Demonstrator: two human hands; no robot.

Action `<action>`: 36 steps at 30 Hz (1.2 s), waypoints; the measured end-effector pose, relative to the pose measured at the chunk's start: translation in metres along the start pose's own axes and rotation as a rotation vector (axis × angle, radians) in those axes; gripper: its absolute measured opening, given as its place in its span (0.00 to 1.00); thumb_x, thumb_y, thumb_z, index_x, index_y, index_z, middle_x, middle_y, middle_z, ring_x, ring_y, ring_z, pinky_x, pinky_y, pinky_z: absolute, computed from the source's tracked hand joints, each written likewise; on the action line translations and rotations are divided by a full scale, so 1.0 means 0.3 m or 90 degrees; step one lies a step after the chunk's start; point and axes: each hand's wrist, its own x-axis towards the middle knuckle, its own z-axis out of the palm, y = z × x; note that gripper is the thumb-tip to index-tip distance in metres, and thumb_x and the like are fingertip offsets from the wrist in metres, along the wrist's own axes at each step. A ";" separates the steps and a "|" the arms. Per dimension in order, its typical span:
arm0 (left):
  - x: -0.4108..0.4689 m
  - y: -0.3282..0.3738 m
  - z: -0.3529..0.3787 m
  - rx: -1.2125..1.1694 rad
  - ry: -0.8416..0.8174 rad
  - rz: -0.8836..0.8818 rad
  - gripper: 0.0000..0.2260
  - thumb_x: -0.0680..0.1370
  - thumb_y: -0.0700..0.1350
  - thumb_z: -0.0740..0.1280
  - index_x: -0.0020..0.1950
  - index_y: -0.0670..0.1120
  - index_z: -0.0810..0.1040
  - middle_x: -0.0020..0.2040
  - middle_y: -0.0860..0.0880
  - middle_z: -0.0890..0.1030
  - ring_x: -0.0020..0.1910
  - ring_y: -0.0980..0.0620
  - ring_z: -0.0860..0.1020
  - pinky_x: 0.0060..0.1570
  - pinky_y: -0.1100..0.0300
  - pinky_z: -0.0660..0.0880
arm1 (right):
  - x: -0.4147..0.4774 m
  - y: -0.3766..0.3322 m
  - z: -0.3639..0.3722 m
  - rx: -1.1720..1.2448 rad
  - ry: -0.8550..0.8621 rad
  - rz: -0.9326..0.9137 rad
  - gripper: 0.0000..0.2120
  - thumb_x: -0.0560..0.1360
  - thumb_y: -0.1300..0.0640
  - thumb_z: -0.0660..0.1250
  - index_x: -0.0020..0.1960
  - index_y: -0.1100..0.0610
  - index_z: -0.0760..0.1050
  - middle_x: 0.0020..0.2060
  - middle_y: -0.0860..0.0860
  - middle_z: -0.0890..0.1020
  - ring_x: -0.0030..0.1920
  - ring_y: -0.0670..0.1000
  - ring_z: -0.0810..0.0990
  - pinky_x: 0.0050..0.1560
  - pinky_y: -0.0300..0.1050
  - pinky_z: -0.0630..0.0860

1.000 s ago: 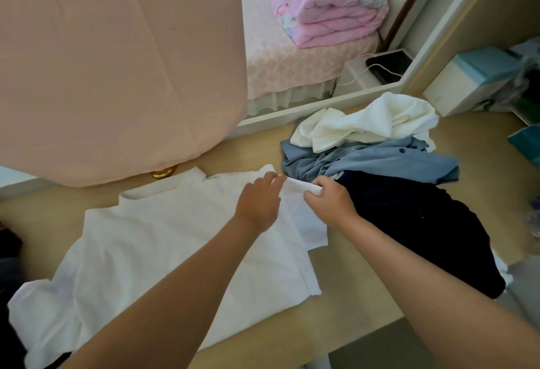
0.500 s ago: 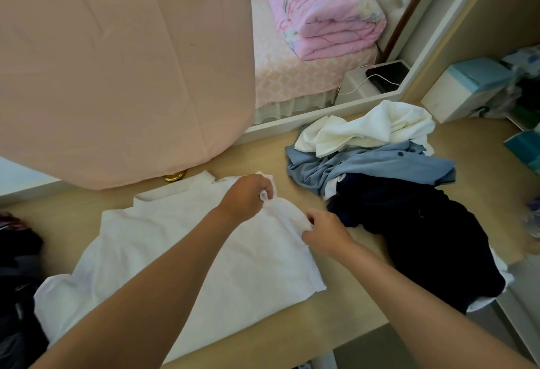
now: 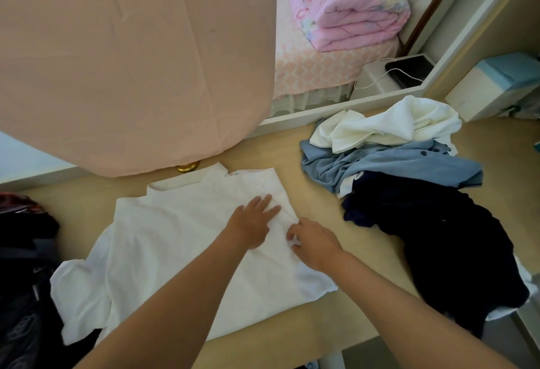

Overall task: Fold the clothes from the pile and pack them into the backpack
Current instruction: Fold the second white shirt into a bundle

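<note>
Your white shirt (image 3: 175,252) lies flat on the tan table (image 3: 280,152), collar away from you. The sleeve on your left is spread out, and the side under your hands shows a straight, folded-in edge. Your left hand (image 3: 251,222) rests flat on that side, fingers straight and spread, pressing the cloth down. Your right hand (image 3: 314,244) is just beside it at the shirt's edge, fingers curled and pinching a small bunch of white fabric.

The pile sits well apart to your right: a crumpled white garment (image 3: 394,126) at the back, a blue shirt (image 3: 380,164) in the middle, and a dark navy garment (image 3: 438,237) nearest you. The dark mass at the left edge is probably the backpack (image 3: 23,295), though too little of it shows to be sure. A pink cloth (image 3: 131,62) hangs over the table's far side.
</note>
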 end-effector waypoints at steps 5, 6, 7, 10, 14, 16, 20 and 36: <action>0.001 -0.009 0.031 -0.046 0.137 0.029 0.26 0.83 0.48 0.58 0.79 0.55 0.55 0.81 0.48 0.51 0.78 0.45 0.53 0.74 0.48 0.58 | 0.018 0.037 -0.005 -0.143 0.112 -0.094 0.27 0.72 0.52 0.66 0.71 0.45 0.67 0.69 0.51 0.67 0.69 0.55 0.66 0.67 0.51 0.63; -0.012 -0.013 0.047 -0.080 0.142 0.025 0.26 0.82 0.47 0.58 0.80 0.54 0.54 0.80 0.48 0.52 0.78 0.46 0.54 0.74 0.49 0.58 | 0.022 0.029 -0.006 -0.167 0.075 -0.106 0.31 0.72 0.51 0.65 0.74 0.45 0.64 0.73 0.52 0.63 0.73 0.56 0.61 0.70 0.54 0.60; -0.033 -0.017 0.057 -0.118 0.151 0.013 0.27 0.82 0.46 0.58 0.80 0.54 0.54 0.80 0.49 0.53 0.78 0.47 0.54 0.74 0.51 0.58 | 0.027 0.014 -0.010 -0.185 0.044 -0.094 0.31 0.72 0.50 0.65 0.74 0.44 0.62 0.74 0.52 0.61 0.74 0.56 0.59 0.71 0.56 0.57; -0.129 -0.057 0.074 -0.210 0.226 -0.089 0.25 0.83 0.46 0.58 0.79 0.53 0.57 0.79 0.50 0.58 0.77 0.49 0.59 0.74 0.53 0.58 | 0.066 -0.066 -0.024 -0.238 0.095 -0.067 0.23 0.72 0.47 0.60 0.66 0.49 0.72 0.66 0.55 0.69 0.66 0.58 0.66 0.67 0.58 0.59; -0.325 -0.179 0.097 -0.174 0.351 -0.251 0.24 0.77 0.41 0.65 0.73 0.49 0.69 0.71 0.48 0.72 0.69 0.47 0.70 0.67 0.50 0.67 | 0.141 -0.279 -0.007 -0.190 0.112 -0.200 0.26 0.72 0.51 0.61 0.69 0.54 0.72 0.71 0.59 0.68 0.70 0.62 0.67 0.68 0.60 0.64; -0.438 -0.263 0.134 -0.168 0.387 -0.336 0.24 0.71 0.38 0.70 0.67 0.46 0.75 0.64 0.46 0.77 0.63 0.45 0.75 0.61 0.49 0.72 | 0.158 -0.422 0.034 -0.176 0.032 -0.270 0.28 0.75 0.51 0.61 0.75 0.52 0.64 0.77 0.57 0.58 0.76 0.60 0.58 0.73 0.58 0.58; -0.676 -0.408 0.217 -0.171 0.407 -0.532 0.25 0.66 0.34 0.70 0.63 0.43 0.77 0.62 0.41 0.78 0.61 0.40 0.75 0.59 0.44 0.72 | 0.162 -0.668 0.151 -0.199 -0.110 -0.381 0.32 0.79 0.50 0.59 0.80 0.46 0.52 0.81 0.51 0.46 0.80 0.55 0.46 0.78 0.55 0.47; -0.878 -0.423 0.329 -0.239 0.428 -0.645 0.10 0.69 0.40 0.72 0.48 0.48 0.78 0.41 0.52 0.75 0.39 0.50 0.73 0.39 0.56 0.70 | 0.250 -0.902 0.087 -0.501 -0.048 -0.270 0.13 0.79 0.51 0.57 0.58 0.52 0.76 0.55 0.50 0.79 0.55 0.53 0.78 0.56 0.47 0.71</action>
